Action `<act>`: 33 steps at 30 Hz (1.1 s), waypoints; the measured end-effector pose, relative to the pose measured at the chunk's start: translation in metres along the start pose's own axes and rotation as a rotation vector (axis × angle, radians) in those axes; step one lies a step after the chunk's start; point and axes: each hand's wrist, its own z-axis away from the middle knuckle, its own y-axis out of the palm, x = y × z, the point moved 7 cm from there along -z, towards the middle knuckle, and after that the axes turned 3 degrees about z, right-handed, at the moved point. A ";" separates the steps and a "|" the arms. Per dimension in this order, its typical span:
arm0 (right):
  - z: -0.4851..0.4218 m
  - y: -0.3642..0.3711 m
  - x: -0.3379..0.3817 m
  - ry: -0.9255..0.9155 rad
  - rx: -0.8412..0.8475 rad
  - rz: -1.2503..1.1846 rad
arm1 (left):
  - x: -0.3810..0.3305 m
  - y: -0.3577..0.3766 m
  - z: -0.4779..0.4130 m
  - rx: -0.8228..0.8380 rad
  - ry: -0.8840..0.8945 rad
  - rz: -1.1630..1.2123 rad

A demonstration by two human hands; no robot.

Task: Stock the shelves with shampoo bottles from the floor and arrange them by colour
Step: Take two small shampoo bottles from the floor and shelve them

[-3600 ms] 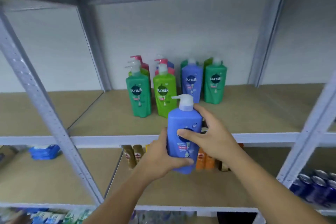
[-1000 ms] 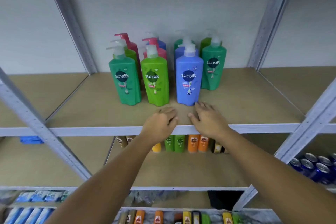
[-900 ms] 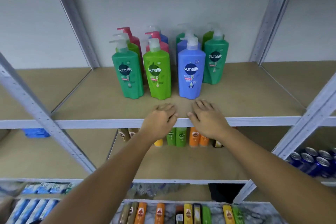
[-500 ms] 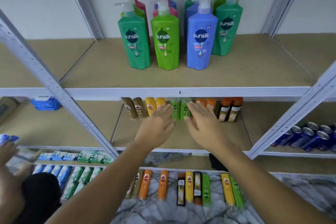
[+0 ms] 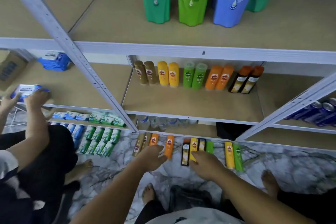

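Fingers (image 5: 158,152) of both my hands are straight and loose, holding nothing. My left hand (image 5: 152,158) hovers just beside an orange bottle (image 5: 169,144) lying with others on the marble floor (image 5: 291,165); my right hand (image 5: 205,166) is over the lower end of a yellow bottle (image 5: 193,146) there. More small bottles (image 5: 173,74) stand paired by colour on the middle shelf (image 5: 181,104).

Soft, even, fairly bright, with a cool cast. Darker toward the back beneath each shelf board (image 5: 190,103). Uprights (image 5: 60,32) splayed and leaning from wide-angle distortion near the edges. Motion smear on left hand (image 5: 151,158), right hand (image 5: 205,166) and floor bottles (image 5: 169,146).
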 end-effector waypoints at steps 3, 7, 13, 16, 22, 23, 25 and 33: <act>-0.005 0.018 0.003 0.040 0.055 -0.006 | 0.019 0.007 0.001 0.042 -0.003 0.016; -0.007 0.034 0.004 0.116 0.070 -0.089 | 0.032 0.010 0.002 0.077 0.037 -0.016; -0.009 0.050 -0.009 0.159 0.118 -0.206 | 0.027 0.017 -0.011 0.096 -0.005 0.023; -0.017 0.050 -0.022 0.123 0.157 -0.171 | 0.013 0.027 -0.017 0.083 -0.067 0.063; -0.032 0.037 -0.051 0.069 0.180 -0.101 | -0.007 0.042 -0.026 0.030 -0.115 0.130; -0.034 0.034 -0.053 0.071 0.178 -0.089 | -0.006 0.043 -0.028 0.021 -0.114 0.140; -0.037 0.032 -0.052 0.078 0.172 -0.087 | 0.000 0.043 -0.033 0.036 -0.108 0.135; -0.038 0.068 -0.027 0.253 0.196 -0.174 | 0.034 0.038 -0.050 0.168 -0.031 0.103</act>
